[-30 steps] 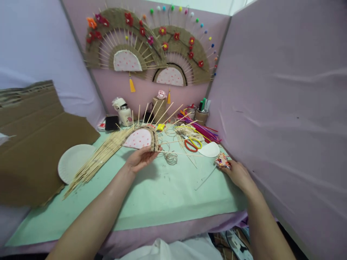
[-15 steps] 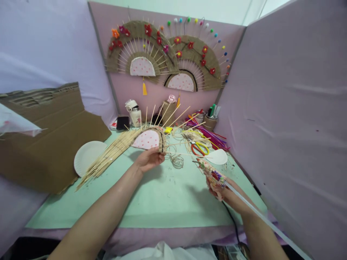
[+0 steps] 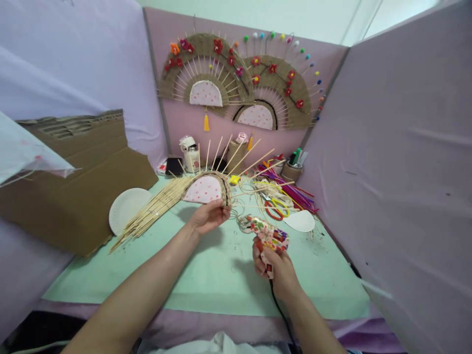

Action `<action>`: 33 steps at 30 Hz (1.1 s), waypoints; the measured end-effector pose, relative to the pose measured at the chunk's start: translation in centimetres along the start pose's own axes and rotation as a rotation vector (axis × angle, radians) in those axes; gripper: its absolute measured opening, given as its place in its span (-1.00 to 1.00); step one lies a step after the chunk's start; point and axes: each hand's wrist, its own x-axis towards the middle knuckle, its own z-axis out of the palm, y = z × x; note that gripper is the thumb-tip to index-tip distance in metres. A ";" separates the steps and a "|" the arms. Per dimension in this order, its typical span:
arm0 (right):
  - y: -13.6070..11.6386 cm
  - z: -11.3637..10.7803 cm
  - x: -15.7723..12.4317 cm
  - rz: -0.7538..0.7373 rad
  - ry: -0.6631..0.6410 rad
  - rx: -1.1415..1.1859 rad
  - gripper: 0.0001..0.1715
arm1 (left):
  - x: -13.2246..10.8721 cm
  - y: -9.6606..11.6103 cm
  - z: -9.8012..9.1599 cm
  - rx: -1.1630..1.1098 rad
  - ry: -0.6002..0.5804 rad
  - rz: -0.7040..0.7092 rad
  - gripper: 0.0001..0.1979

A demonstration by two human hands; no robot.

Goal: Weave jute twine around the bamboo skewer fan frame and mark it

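My left hand (image 3: 211,217) pinches the lower right corner of a half-round cardboard fan (image 3: 204,190), raised over the table. Its face is pink with red spots, edged by cardboard and a dark cord, and thin wooden sticks (image 3: 244,158) spread from its curved rim. In my right hand (image 3: 277,265) is a glue gun (image 3: 270,233) with a flowered pattern, fingers wrapped round its handle. The nozzle points left, below and to the right of the fan's corner, apart from it. A black cord (image 3: 279,307) hangs from the handle.
Left lie a bundle of sticks (image 3: 155,211), a paper plate (image 3: 127,209) and a big cardboard sheet (image 3: 81,191). Scissors (image 3: 276,209), a white paper piece (image 3: 300,221) and purple pipe cleaners (image 3: 295,186) lie right. Two finished fans (image 3: 204,44) hang on the back panel.
My right hand has brought the glue gun leftward, closer to the fan, and turned it. The left hand keeps its hold on the fan. The whole view has shifted slightly.
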 end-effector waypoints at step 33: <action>4.1 2.8 1.4 -0.404 0.249 -0.452 -0.62 | -0.7 -2.6 1.7 -0.017 -0.014 0.020 -0.91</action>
